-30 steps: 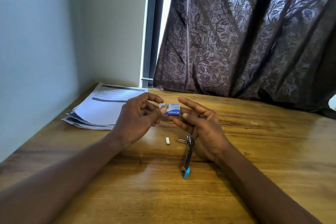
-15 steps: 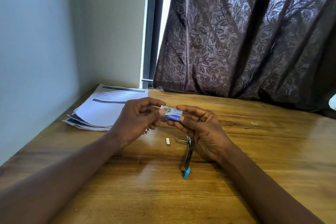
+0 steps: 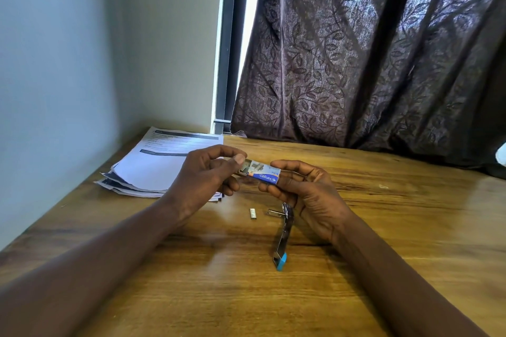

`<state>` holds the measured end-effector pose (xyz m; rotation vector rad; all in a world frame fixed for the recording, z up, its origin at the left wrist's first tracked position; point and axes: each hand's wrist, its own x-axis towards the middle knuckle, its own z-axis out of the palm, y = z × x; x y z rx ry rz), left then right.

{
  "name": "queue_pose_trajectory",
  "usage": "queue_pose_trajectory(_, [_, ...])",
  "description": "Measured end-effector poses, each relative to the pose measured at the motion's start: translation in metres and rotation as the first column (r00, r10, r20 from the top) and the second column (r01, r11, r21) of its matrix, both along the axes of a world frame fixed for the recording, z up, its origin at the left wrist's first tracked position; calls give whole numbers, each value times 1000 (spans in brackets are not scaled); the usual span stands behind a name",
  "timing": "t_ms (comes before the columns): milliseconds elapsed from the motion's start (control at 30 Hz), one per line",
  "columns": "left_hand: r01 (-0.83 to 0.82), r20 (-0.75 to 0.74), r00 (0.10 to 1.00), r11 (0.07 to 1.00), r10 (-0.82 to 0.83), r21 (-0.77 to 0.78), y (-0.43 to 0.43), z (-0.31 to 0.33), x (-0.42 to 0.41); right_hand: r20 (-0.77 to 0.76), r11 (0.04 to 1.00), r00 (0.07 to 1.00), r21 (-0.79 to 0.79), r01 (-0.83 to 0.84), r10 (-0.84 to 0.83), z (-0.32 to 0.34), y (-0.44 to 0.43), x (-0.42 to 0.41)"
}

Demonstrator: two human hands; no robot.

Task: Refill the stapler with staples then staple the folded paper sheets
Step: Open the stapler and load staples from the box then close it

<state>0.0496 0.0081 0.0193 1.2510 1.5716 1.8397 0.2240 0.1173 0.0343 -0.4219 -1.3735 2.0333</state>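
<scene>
A small blue and white staple box [image 3: 263, 173] is held above the wooden table [image 3: 410, 213] between both hands. My right hand [image 3: 306, 194] grips its sleeve. My left hand [image 3: 205, 175] pinches the inner tray, which sticks out a little to the left. Below the hands lies the metal stapler [image 3: 283, 235], swung open, with a blue end toward me. A short strip of staples [image 3: 253, 213] rests on the table just left of it. The folded paper sheets [image 3: 161, 164] sit in a stack at the far left.
A grey wall runs along the table's left edge. A dark patterned curtain [image 3: 369, 63] hangs behind the table's far edge, with a window frame [image 3: 230, 44] beside it. Something white [image 3: 501, 154] shows at the right edge.
The box's inner tray has slid out to the left under my left fingers. My right hand has shifted its hold on the sleeve. Stapler and loose staples have stayed put.
</scene>
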Motion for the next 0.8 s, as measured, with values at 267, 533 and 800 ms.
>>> queue_pose_trajectory(267, [-125,-154,981,992,120,-24,-2,-1,1,-23,1000,1000,-26,9,-10,1,1,-1])
queue_pose_trajectory(533, [-232,-657,691,954,300,192,-7,-2,1,-46,998,998,35,52,-50,1,0,-1])
queue_pose_trajectory(800, [-288,-605,725,943,329,168,-7,-1,0,-30,995,999,92,40,-38,-2,2,0])
